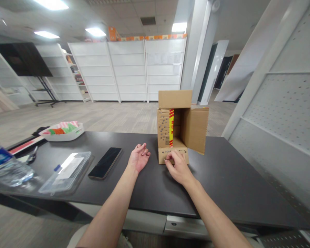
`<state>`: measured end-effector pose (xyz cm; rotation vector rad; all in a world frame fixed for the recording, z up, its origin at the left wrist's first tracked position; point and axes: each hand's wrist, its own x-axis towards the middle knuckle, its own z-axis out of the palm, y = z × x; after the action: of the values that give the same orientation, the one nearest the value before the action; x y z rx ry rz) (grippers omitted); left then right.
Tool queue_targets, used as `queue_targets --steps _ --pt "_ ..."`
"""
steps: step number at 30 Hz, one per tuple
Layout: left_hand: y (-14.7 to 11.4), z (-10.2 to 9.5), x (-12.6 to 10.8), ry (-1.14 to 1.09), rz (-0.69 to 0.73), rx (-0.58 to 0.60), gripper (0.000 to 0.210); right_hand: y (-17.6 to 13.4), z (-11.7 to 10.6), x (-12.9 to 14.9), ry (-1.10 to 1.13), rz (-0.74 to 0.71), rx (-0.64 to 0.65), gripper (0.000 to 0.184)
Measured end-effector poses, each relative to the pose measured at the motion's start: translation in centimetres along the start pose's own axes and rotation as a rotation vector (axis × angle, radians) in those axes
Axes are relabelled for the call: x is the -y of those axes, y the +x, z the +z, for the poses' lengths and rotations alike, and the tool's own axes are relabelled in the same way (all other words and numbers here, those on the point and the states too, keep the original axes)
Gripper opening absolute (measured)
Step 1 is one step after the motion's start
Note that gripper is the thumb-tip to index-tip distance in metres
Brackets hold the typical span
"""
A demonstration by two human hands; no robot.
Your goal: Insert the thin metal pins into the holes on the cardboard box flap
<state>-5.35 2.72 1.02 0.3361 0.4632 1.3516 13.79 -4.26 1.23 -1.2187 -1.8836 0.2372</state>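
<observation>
A cardboard box (163,132) stands on the dark table with its front open. Its top flap points up and the right flap swings outward. Yellow-and-red tape (171,128) runs down the left flap, which has many dark spots and holes. The lower flap (161,157) hangs down in front, with a row of small dark dots or holes. My right hand (177,167) is at this lower flap, thumb and forefinger pinched together; anything between them is too small to make out. To the left of the box, my left hand (138,158) rests palm up, fingers loosely curled and apart, with nothing visible in it.
Left of my hands lie a black phone (105,163) and a clear plastic case (67,172) with a white paper. Farther left are a water bottle (9,167) and a white basket (64,136) of colourful items. A perforated white panel (286,103) borders the table's right side.
</observation>
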Motion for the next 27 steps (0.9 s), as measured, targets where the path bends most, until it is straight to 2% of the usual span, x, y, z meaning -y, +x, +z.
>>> queue_targets --steps 5,9,16,22,27 --pt "-0.1 0.1 0.0 0.003 0.003 -0.001 0.025 0.1 0.6 -1.3 0.047 0.044 -0.186 0.005" --pt "0.0 0.1 -0.1 0.002 0.005 0.005 0.025 0.2 0.7 -1.8 0.055 0.109 -0.276 0.005" --pt "0.0 0.0 -0.1 0.014 0.005 0.003 0.026 0.4 0.6 -2.1 0.07 0.114 -0.327 0.006" --pt "0.0 0.0 0.0 0.005 0.005 0.008 0.027 0.6 0.7 -2.3 0.097 0.089 -0.357 0.016" --pt "0.0 0.0 0.0 0.0 0.002 0.01 0.026 0.7 0.5 -2.2 0.082 0.059 -0.367 0.012"
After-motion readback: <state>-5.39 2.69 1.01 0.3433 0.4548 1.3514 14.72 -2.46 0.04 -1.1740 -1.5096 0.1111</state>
